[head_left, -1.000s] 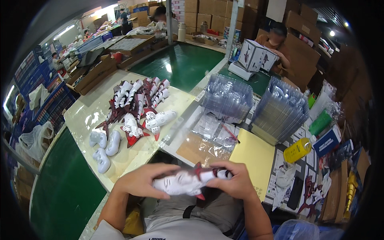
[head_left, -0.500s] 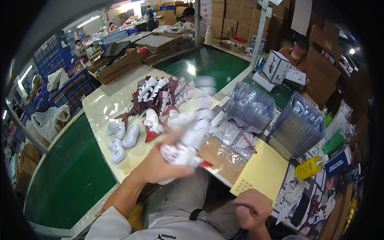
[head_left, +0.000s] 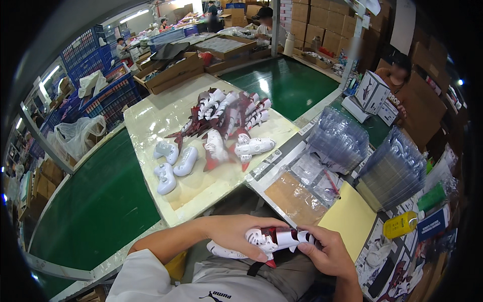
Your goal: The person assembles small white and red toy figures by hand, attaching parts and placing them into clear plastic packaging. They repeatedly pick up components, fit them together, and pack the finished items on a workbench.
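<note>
Low over my lap, my left hand (head_left: 232, 234) is wrapped round a toy fish (head_left: 285, 239) with a white, black-marked, segmented body and red fins. My right hand (head_left: 329, 250) grips the segmented end, its thumb against the side. A white rounded part with printed marks (head_left: 221, 250) shows under my left hand; whether it belongs to the same toy I cannot tell. On the cream tabletop ahead lies a pile of similar red-and-white toy fish (head_left: 221, 106). Nearer are a white toy fish (head_left: 215, 143) with a red tail and another white one (head_left: 255, 146) lying sideways.
White game-style controllers (head_left: 185, 161) lie left of the pile. To the right stand stacks of clear plastic trays (head_left: 338, 138), a yellow sheet (head_left: 347, 214) and a yellow bottle (head_left: 400, 224). Green surfaces (head_left: 100, 201) flank the table. A co-worker (head_left: 395, 78) sits at far right by boxes.
My left hand has brought the toy fish down from over the table to my lap. My right hand, formerly apart at lower right, now grips its segmented end. The view has shifted.
</note>
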{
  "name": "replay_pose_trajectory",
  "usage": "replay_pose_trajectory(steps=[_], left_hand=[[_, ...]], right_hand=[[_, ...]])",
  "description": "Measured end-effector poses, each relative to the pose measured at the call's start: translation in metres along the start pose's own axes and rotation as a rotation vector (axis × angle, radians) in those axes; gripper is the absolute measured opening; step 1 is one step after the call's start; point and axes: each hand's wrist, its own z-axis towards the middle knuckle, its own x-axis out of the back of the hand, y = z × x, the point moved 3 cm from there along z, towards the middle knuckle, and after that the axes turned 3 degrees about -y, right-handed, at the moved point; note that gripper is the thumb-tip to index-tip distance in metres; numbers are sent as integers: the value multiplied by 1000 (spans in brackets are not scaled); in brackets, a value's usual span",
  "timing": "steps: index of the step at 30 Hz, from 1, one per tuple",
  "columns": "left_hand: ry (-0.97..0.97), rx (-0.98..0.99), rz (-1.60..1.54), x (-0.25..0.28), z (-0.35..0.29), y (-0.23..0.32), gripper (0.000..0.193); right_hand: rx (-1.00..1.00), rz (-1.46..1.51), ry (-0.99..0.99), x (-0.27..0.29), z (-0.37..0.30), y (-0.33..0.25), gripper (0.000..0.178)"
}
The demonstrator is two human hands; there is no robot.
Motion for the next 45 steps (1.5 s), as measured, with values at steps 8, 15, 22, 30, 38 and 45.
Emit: replay_pose_trajectory(steps=[8, 15, 22, 30, 38, 45], left_hand=[[-76, 61, -50, -21, 9, -29, 89], [-59, 189, -225, -29, 31, -23, 90], [-190, 266, -548, -44, 25, -31, 95], [294, -344, -1277, -34, 75, -30, 54], [1182, -224, 1001, 46, 87, -49, 60], [1097, -169, 1046, 49, 87, -90, 56]], right_hand=[[-201, 146, -47, -23, -23, 41, 35], [-313, 455, 51, -23, -41, 64, 35], [-401, 892, -81, -24, -63, 83, 45], [-193, 1073, 364, -82, -33, 80, 77], [-6, 205, 476, 63, 67, 58, 67], [-98, -684, 112, 67, 133, 49, 47]])
